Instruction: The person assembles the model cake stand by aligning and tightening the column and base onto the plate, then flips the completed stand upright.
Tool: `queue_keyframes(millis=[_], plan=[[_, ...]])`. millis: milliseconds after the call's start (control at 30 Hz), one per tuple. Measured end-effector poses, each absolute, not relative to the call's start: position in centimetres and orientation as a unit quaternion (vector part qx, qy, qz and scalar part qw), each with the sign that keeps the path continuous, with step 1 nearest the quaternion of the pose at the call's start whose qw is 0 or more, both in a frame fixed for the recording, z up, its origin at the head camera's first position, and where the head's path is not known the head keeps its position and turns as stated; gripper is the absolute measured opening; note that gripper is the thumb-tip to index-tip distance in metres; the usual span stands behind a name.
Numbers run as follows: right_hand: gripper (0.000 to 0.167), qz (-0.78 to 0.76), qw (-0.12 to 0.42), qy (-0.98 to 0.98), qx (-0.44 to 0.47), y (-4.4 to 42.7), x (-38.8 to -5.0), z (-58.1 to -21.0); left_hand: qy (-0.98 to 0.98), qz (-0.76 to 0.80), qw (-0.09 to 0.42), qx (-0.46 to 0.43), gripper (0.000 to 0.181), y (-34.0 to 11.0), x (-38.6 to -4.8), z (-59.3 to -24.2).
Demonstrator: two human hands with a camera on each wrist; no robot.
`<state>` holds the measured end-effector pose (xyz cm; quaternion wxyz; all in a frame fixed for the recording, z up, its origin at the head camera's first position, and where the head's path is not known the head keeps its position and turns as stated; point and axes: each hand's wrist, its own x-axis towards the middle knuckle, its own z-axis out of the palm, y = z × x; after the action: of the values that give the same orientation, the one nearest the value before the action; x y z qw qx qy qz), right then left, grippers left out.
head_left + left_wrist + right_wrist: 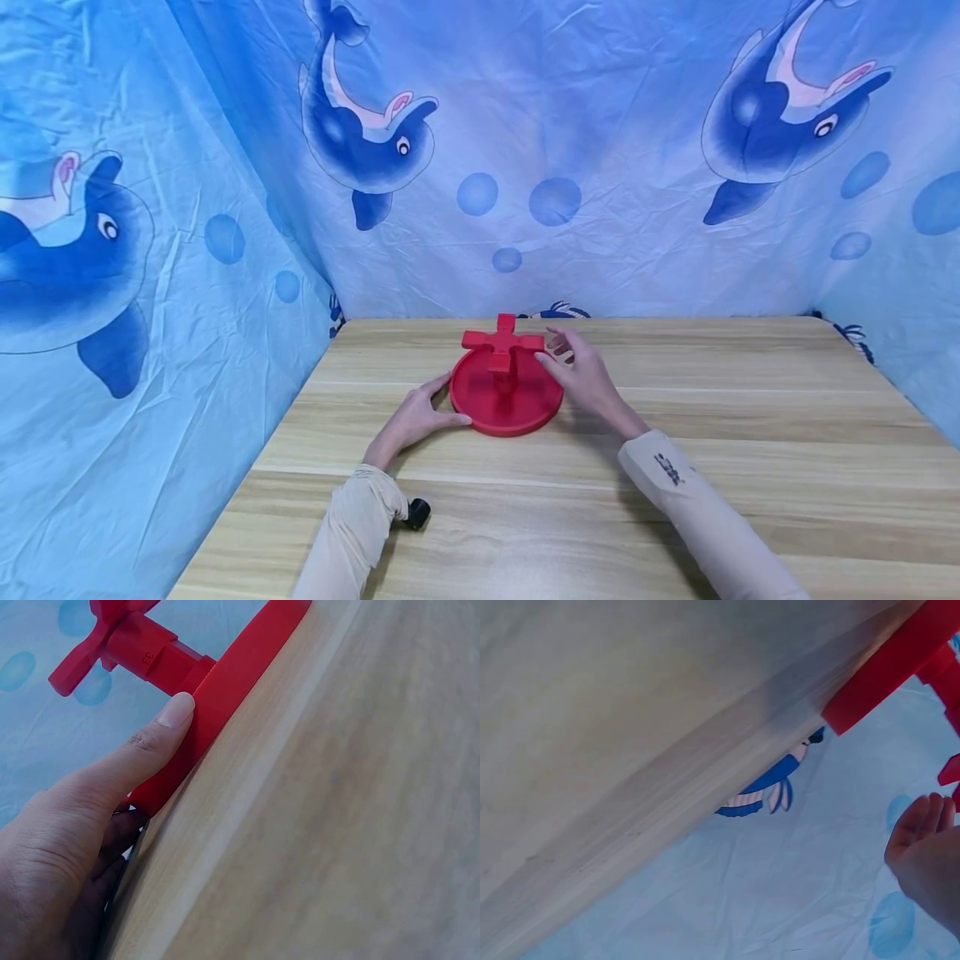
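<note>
A red round base [480,404] stands on the table, with a short post [146,656] rising from its middle. On top of the post sits a red four-armed cross handle [504,342]. My left hand [412,421] holds the base at its left side, thumb [161,735] against the rim and the other fingers around behind, partly hidden. Beside the handle's right arm is my right hand [585,375], its fingers loosely bent around no object. Whether its thumb touches that arm, I cannot tell. The right wrist view catches only part of this hand [930,847].
The wood-grain table [712,400] runs right and toward the front. A small black object [417,513] shows at the left sleeve's cuff. Blue curtains [480,125] printed with dolphins hang behind the table and at both sides.
</note>
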<state>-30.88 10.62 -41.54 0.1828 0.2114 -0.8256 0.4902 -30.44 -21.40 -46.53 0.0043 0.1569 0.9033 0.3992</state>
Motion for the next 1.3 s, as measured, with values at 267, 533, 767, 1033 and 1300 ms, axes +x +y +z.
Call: queue_keyframes(millis=[267, 533, 767, 1033, 1300], plan=[[0.053, 0.495, 0.131, -0.831, 0.218, 10.6, -31.5, -41.6, 0.904, 0.396, 0.003, 0.159, 0.103, -21.4, -30.5, -46.6], [0.049, 0.499, 0.132, -0.833, 0.200, 10.2, -31.3, -41.5, 0.903, 0.400, 0.004, 0.157, 0.103, -21.3, -30.5, -46.6], [0.046, 0.507, 0.148, -0.824, 0.206, 10.2, -31.0, -41.7, 0.905, 0.397, 0.006, 0.153, 0.103, -21.3, -30.5, -46.6], [0.042, 0.507, 0.179, -0.811, 0.229, 10.1, -30.7, -42.0, 0.904, 0.397, 0.005, 0.158, 0.104, -21.3, -30.6, -46.8], [0.046, 0.503, 0.184, -0.811, 0.237, 9.8, -29.2, -42.0, 0.905, 0.392, 0.001, 0.164, 0.102, -21.3, -30.6, -46.8]])
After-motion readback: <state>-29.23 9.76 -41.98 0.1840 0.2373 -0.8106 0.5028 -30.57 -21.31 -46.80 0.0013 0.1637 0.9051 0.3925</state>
